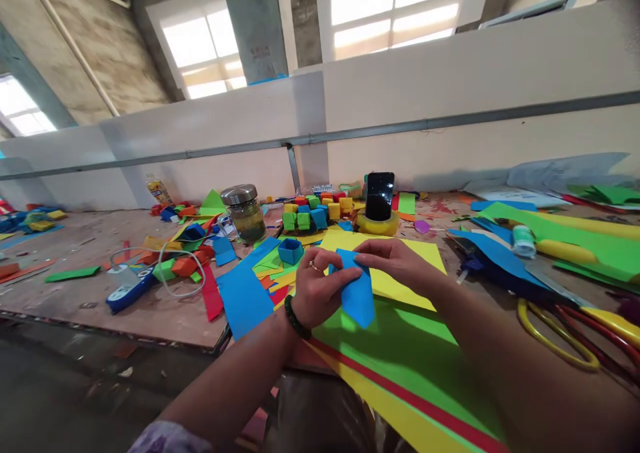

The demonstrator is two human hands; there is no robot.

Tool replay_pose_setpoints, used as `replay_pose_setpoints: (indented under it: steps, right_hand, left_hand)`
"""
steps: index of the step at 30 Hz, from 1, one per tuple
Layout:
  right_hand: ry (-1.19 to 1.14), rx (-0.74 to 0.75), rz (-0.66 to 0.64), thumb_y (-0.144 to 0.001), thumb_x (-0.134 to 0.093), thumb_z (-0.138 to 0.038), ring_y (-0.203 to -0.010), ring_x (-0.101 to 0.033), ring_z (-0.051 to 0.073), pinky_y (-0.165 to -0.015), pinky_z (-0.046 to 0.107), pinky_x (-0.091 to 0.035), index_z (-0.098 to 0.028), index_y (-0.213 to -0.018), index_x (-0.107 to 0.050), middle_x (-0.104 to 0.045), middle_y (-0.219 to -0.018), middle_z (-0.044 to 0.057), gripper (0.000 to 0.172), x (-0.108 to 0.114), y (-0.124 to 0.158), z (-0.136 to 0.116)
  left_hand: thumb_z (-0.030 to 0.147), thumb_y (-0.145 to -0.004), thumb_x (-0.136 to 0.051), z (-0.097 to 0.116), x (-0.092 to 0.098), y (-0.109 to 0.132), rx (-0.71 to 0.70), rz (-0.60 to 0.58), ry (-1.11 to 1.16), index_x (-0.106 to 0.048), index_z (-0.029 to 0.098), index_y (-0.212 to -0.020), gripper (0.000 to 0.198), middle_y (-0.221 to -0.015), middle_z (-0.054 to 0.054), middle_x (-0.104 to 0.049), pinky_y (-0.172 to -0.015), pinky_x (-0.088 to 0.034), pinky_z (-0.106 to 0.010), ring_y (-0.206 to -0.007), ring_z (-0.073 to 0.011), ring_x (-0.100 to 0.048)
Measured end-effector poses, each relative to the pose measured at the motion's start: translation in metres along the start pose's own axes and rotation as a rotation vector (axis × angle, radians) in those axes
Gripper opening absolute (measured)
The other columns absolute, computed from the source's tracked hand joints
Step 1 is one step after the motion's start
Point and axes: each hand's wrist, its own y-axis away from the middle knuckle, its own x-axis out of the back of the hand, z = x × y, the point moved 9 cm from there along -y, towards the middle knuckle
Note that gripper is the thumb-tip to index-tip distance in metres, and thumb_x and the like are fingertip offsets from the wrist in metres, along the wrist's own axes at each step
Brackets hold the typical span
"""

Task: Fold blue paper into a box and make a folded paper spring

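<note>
A piece of blue paper (359, 299) is held between both hands, above a stack of coloured sheets. My left hand (319, 285), with a ring and a dark beaded bracelet, grips its left side, thumb across the front. At the paper's upper edge, my right hand (393, 261) pinches it with thumb and fingertips. Part of the paper is hidden by the fingers. Below the hands lie a green sheet (400, 353) and a yellow sheet (415, 289). Just left of my left hand is a small blue folded paper box (291, 251).
Behind the hands stand a phone (379, 196) on a yellow tape roll (379, 225), several folded paper cubes (303, 220) and a lidded glass jar (244, 216). Yellow-handled scissors (555, 346) lie at right. A blue power strip (131, 291) with a white cable is at left.
</note>
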Motion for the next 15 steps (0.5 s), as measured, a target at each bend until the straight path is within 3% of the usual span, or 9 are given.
replay_pose_setpoints:
  steps: [4,8,12,15]
  right_hand:
    - [0.151,0.013,-0.003,-0.081,-0.058,-0.056,-0.077,-0.058,0.019,-0.071,0.032,-0.046,-0.016,-0.083,-0.071,-0.067,-0.079,0.003,0.042,-0.004,-0.002,0.002]
    - [0.154,0.090,0.052,-0.080,-0.061,-0.053,-0.083,-0.061,0.021,-0.076,0.034,-0.048,-0.017,-0.087,-0.071,-0.069,-0.085,0.005,0.038,-0.001,0.002,-0.013]
    - [0.095,0.152,0.143,-0.077,-0.068,-0.045,-0.096,-0.063,0.025,-0.085,0.037,-0.049,-0.020,-0.095,-0.071,-0.071,-0.098,0.007,0.030,0.012,0.008,-0.023]
    - [0.053,0.257,0.104,-0.079,-0.068,-0.035,-0.113,-0.058,0.027,-0.096,0.041,-0.045,-0.026,-0.106,-0.069,-0.067,-0.117,0.007,0.029,0.014,0.013,-0.032]
  left_hand:
    - [0.019,-0.083,-0.065,0.012,0.002,0.002,-0.096,0.017,-0.134,-0.072,0.025,-0.092,0.013,-0.079,-0.002,-0.051,-0.076,-0.038,-0.030,-0.083,-0.0156,-0.044]
    - [0.021,-0.079,-0.070,0.022,0.009,0.006,-0.185,0.046,-0.261,-0.071,0.032,-0.095,0.019,-0.076,-0.001,-0.050,-0.080,-0.034,-0.030,-0.084,-0.0150,-0.043]
    - [0.021,-0.078,-0.071,0.020,0.013,0.010,-0.170,0.055,-0.258,-0.071,0.038,-0.100,0.028,-0.075,0.000,-0.049,-0.084,-0.033,-0.030,-0.084,-0.0142,-0.043]
    - [0.021,-0.078,-0.071,0.017,0.014,0.011,-0.136,0.073,-0.239,-0.071,0.038,-0.101,0.029,-0.075,0.000,-0.048,-0.083,-0.033,-0.031,-0.083,-0.0147,-0.044]
